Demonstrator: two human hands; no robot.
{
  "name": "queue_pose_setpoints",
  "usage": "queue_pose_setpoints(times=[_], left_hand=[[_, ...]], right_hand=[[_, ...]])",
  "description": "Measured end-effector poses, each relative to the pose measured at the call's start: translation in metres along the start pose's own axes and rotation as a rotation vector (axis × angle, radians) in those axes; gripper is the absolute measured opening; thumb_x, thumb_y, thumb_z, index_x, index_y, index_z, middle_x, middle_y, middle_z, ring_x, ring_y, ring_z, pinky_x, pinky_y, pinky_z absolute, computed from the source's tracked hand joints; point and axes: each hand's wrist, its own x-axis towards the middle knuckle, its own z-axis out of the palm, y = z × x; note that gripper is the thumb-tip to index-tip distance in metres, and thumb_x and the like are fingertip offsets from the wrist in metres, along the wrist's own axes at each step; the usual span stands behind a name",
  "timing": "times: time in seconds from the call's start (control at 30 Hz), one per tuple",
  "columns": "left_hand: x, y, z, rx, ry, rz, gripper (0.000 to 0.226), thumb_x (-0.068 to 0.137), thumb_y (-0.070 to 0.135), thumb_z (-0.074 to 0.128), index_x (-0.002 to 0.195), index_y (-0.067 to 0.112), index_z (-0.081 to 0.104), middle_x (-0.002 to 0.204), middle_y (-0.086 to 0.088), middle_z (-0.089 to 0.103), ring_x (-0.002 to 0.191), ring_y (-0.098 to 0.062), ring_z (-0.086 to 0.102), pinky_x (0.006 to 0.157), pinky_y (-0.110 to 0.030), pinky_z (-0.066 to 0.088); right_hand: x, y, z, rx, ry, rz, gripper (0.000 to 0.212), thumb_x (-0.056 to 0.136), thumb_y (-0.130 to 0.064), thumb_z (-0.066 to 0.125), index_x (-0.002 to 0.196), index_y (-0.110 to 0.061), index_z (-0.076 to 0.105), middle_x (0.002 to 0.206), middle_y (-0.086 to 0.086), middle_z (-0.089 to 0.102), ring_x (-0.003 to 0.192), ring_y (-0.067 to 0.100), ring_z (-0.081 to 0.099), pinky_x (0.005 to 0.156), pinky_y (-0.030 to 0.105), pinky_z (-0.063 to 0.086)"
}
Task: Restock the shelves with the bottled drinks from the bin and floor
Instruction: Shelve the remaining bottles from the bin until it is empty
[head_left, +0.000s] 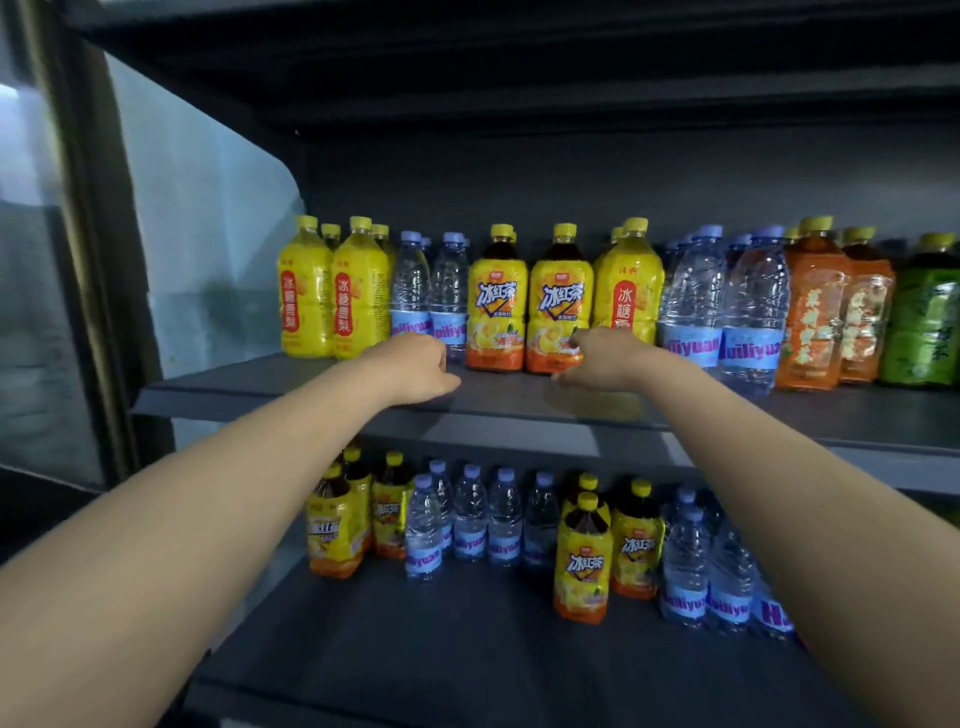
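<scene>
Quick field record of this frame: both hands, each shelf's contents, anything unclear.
left hand: over upper shelf, beside small water bottles; grip unclear
right hand: at base of right iced tea bottle; contact unclear
upper shelf, left to right: pear drinks, small water bottles, left iced tea bottle, right iced tea bottle, another pear drink, large water bottles, orange tea bottles, green tea bottle
lower shelf: lower iced tea bottles and lower water bottles, standing toward the back
bin: not in view

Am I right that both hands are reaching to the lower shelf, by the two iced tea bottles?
Not quite: in the head view the left hand and right hand reach to the upper shelf, by the two iced tea bottles.
</scene>
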Motion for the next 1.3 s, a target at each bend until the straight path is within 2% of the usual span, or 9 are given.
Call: queue_pose_setpoints(times=[0.17, 0.37, 0.53, 0.73, 0.87, 1.0, 1.1, 1.2, 1.3], left_hand=[[-0.037, 0.007, -0.017, 0.178, 0.018, -0.098, 0.041, 0.094, 0.042, 0.044, 0.107, 0.006, 0.060, 0.100, -0.008, 0.059, 0.093, -0.026, 0.055, 0.077, -0.034, 0.044], [-0.096, 0.029, -0.020, 0.226, 0.045, -0.287, 0.044, 0.094, 0.044, 0.043, 0.110, 0.006, 0.059, 0.098, -0.008, 0.056, 0.096, -0.027, 0.054, 0.075, -0.032, 0.043], [-0.162, 0.050, -0.019, 0.247, -0.019, -0.477, 0.040, 0.094, 0.047, 0.042, 0.107, 0.012, 0.057, 0.111, -0.010, 0.059, 0.103, -0.029, 0.054, 0.090, -0.043, 0.046], [-0.252, 0.067, -0.020, 0.310, -0.080, -0.661, 0.045, 0.094, 0.048, 0.040, 0.106, 0.009, 0.058, 0.103, -0.009, 0.056, 0.103, -0.031, 0.054, 0.088, -0.041, 0.046], [-0.314, 0.071, -0.022, 0.300, -0.127, -0.779, 0.040, 0.095, 0.045, 0.039, 0.088, 0.008, 0.053, 0.102, -0.015, 0.059, 0.100, -0.034, 0.055, 0.089, -0.045, 0.046], [-0.378, 0.073, -0.012, 0.275, -0.143, -0.886, 0.045, 0.093, 0.048, 0.039, 0.107, 0.010, 0.058, 0.110, -0.014, 0.058, 0.099, -0.033, 0.054, 0.089, -0.044, 0.047], [-0.423, 0.080, 0.000, 0.271, -0.159, -0.989, 0.043, 0.093, 0.049, 0.040, 0.115, 0.014, 0.051, 0.119, -0.012, 0.054, 0.109, -0.033, 0.051, 0.092, -0.047, 0.045], [-0.468, 0.092, 0.011, 0.249, -0.193, -1.067, 0.052, 0.094, 0.051, 0.040, 0.130, 0.014, 0.044, 0.131, -0.010, 0.049, 0.117, -0.033, 0.048, 0.096, -0.049, 0.042], [-0.511, 0.109, 0.019, 0.241, -0.212, -1.119, 0.053, 0.094, 0.051, 0.040, 0.132, 0.014, 0.043, 0.132, -0.010, 0.047, 0.120, -0.033, 0.046, 0.096, -0.048, 0.040]], right_hand=[[-0.022, -0.012, -0.004, 0.085, 0.019, -0.117, 0.054, 0.089, -0.046, 0.056, 0.130, -0.010, 0.047, 0.134, 0.012, 0.052, 0.120, 0.030, 0.050, 0.099, 0.038, 0.043], [-0.052, -0.008, -0.008, 0.157, 0.062, -0.286, 0.044, 0.090, -0.042, 0.055, 0.119, -0.009, 0.054, 0.121, 0.012, 0.057, 0.107, 0.028, 0.053, 0.088, 0.035, 0.046], [-0.086, -0.011, -0.003, 0.232, 0.038, -0.440, 0.053, 0.091, -0.043, 0.054, 0.129, -0.007, 0.048, 0.130, 0.014, 0.052, 0.117, 0.032, 0.050, 0.099, 0.043, 0.044], [-0.128, -0.038, 0.017, 0.272, -0.089, -0.607, 0.054, 0.089, -0.044, 0.056, 0.129, -0.009, 0.047, 0.132, 0.011, 0.052, 0.118, 0.030, 0.050, 0.098, 0.044, 0.044], [-0.163, -0.068, 0.028, 0.302, -0.129, -0.711, 0.045, 0.089, -0.044, 0.055, 0.117, -0.009, 0.054, 0.124, 0.010, 0.056, 0.110, 0.030, 0.052, 0.092, 0.042, 0.046], [-0.207, -0.100, 0.040, 0.334, -0.190, -0.801, 0.050, 0.092, -0.041, 0.052, 0.128, -0.005, 0.050, 0.132, 0.013, 0.052, 0.119, 0.032, 0.049, 0.100, 0.042, 0.043], [-0.245, -0.121, 0.052, 0.346, -0.226, -0.876, 0.051, 0.092, -0.039, 0.053, 0.129, -0.004, 0.049, 0.133, 0.014, 0.051, 0.121, 0.033, 0.048, 0.100, 0.041, 0.042], [-0.283, -0.141, 0.066, 0.329, -0.270, -0.930, 0.050, 0.089, -0.042, 0.055, 0.124, -0.006, 0.052, 0.129, 0.014, 0.053, 0.119, 0.034, 0.049, 0.100, 0.043, 0.043], [-0.323, -0.155, 0.080, 0.324, -0.334, -0.960, 0.051, 0.088, -0.045, 0.055, 0.122, -0.009, 0.052, 0.128, 0.012, 0.054, 0.117, 0.033, 0.050, 0.101, 0.046, 0.041]])
